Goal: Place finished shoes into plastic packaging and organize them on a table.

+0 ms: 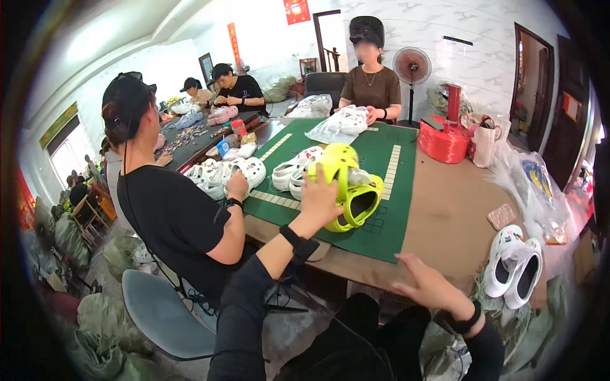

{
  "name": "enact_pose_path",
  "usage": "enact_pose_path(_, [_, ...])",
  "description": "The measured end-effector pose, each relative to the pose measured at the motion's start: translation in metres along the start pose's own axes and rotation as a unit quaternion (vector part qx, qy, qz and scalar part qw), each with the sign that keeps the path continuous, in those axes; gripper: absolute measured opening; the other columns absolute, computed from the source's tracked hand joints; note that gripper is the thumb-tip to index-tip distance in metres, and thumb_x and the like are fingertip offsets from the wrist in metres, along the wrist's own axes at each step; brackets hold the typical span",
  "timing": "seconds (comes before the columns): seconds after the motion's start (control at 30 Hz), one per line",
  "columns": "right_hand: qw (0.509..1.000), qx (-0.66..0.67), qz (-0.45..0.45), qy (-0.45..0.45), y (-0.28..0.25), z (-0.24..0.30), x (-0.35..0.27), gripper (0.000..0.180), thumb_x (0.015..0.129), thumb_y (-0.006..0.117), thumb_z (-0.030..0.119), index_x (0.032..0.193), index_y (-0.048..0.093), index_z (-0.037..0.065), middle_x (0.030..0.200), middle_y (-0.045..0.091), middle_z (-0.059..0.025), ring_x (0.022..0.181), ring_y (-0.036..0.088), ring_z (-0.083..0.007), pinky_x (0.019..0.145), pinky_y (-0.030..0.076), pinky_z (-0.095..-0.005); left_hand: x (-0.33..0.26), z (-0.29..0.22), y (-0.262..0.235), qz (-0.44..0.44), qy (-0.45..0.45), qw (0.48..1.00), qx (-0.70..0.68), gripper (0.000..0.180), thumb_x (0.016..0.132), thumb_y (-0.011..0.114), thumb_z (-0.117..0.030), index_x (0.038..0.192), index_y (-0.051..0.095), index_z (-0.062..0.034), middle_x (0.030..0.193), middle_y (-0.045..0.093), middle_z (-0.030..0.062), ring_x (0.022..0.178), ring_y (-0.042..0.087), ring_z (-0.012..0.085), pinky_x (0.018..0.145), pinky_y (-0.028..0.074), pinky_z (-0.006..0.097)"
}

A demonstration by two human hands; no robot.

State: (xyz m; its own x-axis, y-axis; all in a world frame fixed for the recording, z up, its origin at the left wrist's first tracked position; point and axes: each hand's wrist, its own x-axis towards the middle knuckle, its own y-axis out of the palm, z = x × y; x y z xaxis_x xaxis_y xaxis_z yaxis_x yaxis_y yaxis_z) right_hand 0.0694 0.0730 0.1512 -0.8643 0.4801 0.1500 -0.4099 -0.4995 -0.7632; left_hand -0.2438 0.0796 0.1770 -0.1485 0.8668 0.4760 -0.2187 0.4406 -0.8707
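Note:
My left hand [319,202] grips the side of a pair of yellow-green clogs [339,166] on the green table mat [387,238]. One clog is tilted up above the other, and something pale shows between them. My right hand [432,287] holds nothing, its fingers apart, at the table's near edge. Just left of the yellow-green pair sit white clogs with small charms [296,171]. At the far right, a white pair [513,265] rests near the table's corner.
A person [184,209] at my left handles white clogs [219,174]. Across the table another person [372,82] holds a bagged pair [346,122]. A red twine roll [441,141], a phone-like flat object [501,217] and clear plastic bags [540,184] lie right. A grey chair [162,311] stands left.

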Motion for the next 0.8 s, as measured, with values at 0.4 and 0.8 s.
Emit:
enact_pose_path(0.4, [0.955,-0.282,-0.091,-0.001,0.078,-0.016,0.136,0.049,0.072,0.072,0.034,0.098,0.044,0.003,0.088,0.061,-0.0121,0.073,0.064,-0.0313,0.056,0.052,-0.0407,-0.064,-0.016,0.065,-0.005,-0.158,0.969,-0.188,0.047,0.068,0.073,-0.035,0.101,0.053,-0.0087,0.125,0.031,0.0346,0.099,0.048,0.0514,0.083,0.045,0.05])
enact_pose_path(0.8, [0.911,-0.365,-0.172,0.086,0.032,-0.02,0.042,0.044,0.063,0.064,0.004,0.105,0.053,0.008,0.096,0.052,-0.0131,0.096,0.052,-0.0337,0.079,0.047,-0.0384,-0.12,-0.093,0.064,0.042,-0.154,0.865,-0.476,0.027,0.082,0.063,-0.018,0.108,0.056,-0.0137,0.111,0.034,0.0244,0.1,0.045,0.043,0.091,0.038,0.042])
